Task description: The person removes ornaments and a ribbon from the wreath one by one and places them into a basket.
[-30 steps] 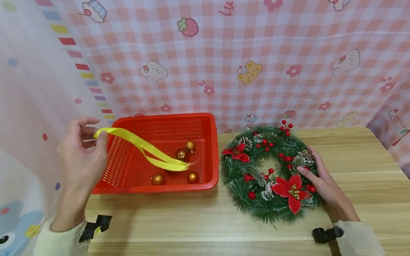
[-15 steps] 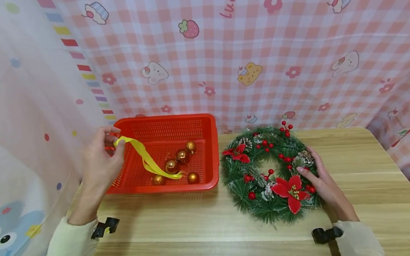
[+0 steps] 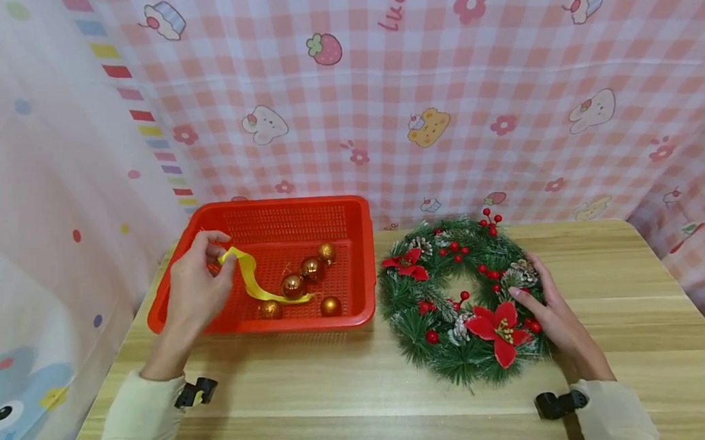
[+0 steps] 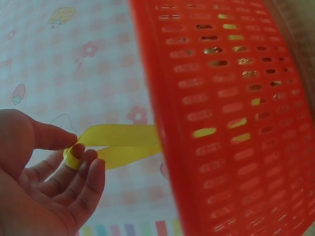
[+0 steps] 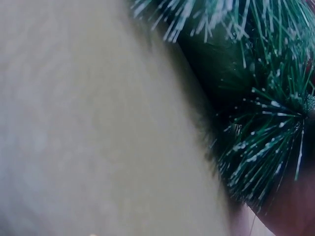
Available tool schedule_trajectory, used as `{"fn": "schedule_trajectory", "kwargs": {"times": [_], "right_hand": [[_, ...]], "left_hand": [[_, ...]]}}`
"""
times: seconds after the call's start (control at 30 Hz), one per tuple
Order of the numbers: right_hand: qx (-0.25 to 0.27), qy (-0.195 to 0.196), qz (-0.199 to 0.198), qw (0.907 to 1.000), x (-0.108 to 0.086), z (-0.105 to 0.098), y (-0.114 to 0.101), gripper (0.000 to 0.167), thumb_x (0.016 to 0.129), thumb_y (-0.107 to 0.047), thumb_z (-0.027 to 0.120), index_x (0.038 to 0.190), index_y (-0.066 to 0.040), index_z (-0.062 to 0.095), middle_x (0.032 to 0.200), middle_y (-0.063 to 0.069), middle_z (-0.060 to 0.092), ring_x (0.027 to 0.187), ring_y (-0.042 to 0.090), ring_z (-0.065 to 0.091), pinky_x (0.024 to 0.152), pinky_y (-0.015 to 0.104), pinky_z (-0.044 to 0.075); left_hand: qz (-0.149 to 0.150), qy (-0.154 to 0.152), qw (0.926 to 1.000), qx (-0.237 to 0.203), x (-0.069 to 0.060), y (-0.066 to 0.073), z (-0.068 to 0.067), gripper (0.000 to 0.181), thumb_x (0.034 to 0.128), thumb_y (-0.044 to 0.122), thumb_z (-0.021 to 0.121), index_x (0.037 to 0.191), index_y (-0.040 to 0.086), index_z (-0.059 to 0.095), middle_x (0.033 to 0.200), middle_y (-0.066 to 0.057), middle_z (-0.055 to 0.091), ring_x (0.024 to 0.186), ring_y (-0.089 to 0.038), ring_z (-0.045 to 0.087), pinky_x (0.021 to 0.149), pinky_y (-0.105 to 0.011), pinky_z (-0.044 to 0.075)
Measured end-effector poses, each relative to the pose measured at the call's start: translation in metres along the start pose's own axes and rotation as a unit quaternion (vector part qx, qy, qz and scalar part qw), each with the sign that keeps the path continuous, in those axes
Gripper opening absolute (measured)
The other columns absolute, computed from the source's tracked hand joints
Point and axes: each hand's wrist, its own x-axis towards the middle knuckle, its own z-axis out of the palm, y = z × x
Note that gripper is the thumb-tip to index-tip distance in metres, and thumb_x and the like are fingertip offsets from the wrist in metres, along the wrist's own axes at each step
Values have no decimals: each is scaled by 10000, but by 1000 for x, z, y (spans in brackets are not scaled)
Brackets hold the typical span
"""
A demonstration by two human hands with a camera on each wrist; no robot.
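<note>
My left hand point(image 3: 196, 289) pinches one end of a yellow ribbon point(image 3: 249, 275) between thumb and fingers, over the left part of a red plastic basket point(image 3: 274, 326). The rest of the ribbon hangs down into the basket, its tail lying by several shiny gold-brown ball ornaments point(image 3: 313, 269). In the left wrist view, the ribbon point(image 4: 120, 135) runs doubled from the fingertips over the basket's rim. On the right, my right hand point(image 3: 559, 321) grips the outer edge of a green Christmas wreath point(image 3: 419, 338), thumb on top; its other fingers are partly hidden. Red flowers, berries and pinecones decorate the wreath.
Basket and wreath stand side by side on a light wooden table point(image 3: 341, 411). A pink checked curtain point(image 3: 345, 111) hangs close behind them, and a pale patterned curtain point(image 3: 36, 167) borders the left side.
The left hand has moved right and down over the basket, lowering the ribbon, whose tail now lies lower among the balls. The right hand and wreath stay in place.
</note>
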Motion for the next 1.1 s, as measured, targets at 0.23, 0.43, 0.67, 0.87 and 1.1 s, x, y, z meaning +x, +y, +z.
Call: {"fn": "schedule_trajectory", "kwargs": {"times": [0.23, 0.43, 0.67, 0.87, 1.1], "right_hand": [[-69, 18, 13, 10000, 0, -1, -1, 792, 1031, -327, 511, 1599, -285, -39, 1664, 62, -93, 1496, 380, -133, 1072, 761, -26], [-101, 5, 45, 9999, 1, -2, -2, 798, 1029, -336, 513, 1599, -275, -43, 1664, 62, -98, 1496, 382, -132, 1076, 759, -18], [-208, 4, 15, 9998, -1, 0, -5, 804, 1026, -351, 517, 1603, -235, -31, 1664, 73, -85, 1499, 388, -114, 1079, 757, 0], [-284, -10, -27, 9996, -3, -1, -9, 780, 1025, -375, 516, 1594, -335, -16, 1665, 73, -88, 1498, 398, -113, 1065, 771, 8], [-921, 65, -242, 9954, -7, -4, -15, 763, 1013, -371, 543, 1593, -358, 48, 1650, 180, -10, 1476, 497, 11, 1011, 806, 110]], "left_hand": [[-166, -330, 9993, 102, -2, -1, 7, 216, 919, 30, 636, 1129, 44, 592, 890, -122, 629, 698, -233, 540, 590, -291, 436], [-172, -897, 9955, 257, -4, -4, 10, 288, 914, 64, 669, 1192, 48, 594, 950, -146, 673, 746, -253, 599, 597, -314, 460], [-259, -1303, 9904, 395, -8, -5, 11, 362, 930, 123, 671, 1277, 59, 589, 1078, -171, 699, 699, -217, 597, 579, -305, 463], [-177, -1237, 9913, 405, -12, -4, 10, 375, 935, 135, 664, 1294, 56, 591, 1095, -173, 699, 703, -218, 576, 588, -314, 457], [164, -862, 9941, 633, -18, -1, 8, 401, 929, 142, 666, 1309, 31, 596, 1084, -189, 697, 761, -268, 623, 598, -355, 482]]}}
